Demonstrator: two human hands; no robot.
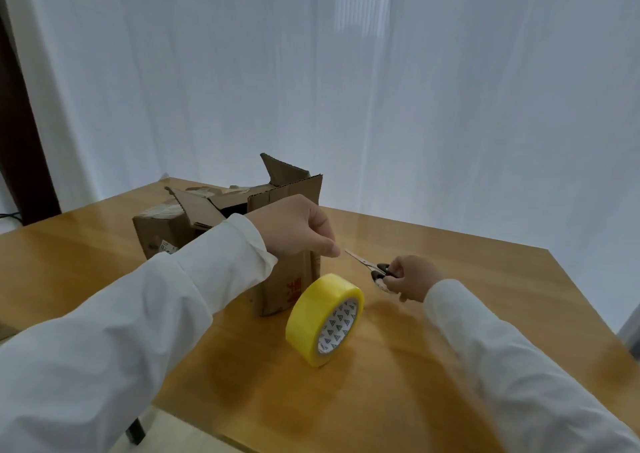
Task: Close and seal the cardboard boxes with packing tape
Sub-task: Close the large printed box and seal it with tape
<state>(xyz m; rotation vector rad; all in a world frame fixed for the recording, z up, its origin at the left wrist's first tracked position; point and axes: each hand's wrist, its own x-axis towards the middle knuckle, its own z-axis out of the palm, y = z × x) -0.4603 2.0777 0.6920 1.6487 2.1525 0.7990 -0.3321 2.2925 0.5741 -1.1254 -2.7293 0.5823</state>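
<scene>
Risk: box [239,230] flaps still open on tabletop [450,331], roll [323,319] upright beside it; left hand [298,225] pinched shut, contents unclear, right hand [410,281] gripping scissors [367,264] whose blades point at left fingers [329,246], could nick them.

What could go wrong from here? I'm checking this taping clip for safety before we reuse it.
1. The scissors in the right hand point their blades at the left hand, whose fingertips sit close to the tips; a nick seems possible.
2. The yellow tape roll stands on edge on the table and could roll off.
3. The cardboard box flaps still stand open, so nothing is sealed yet.
</scene>
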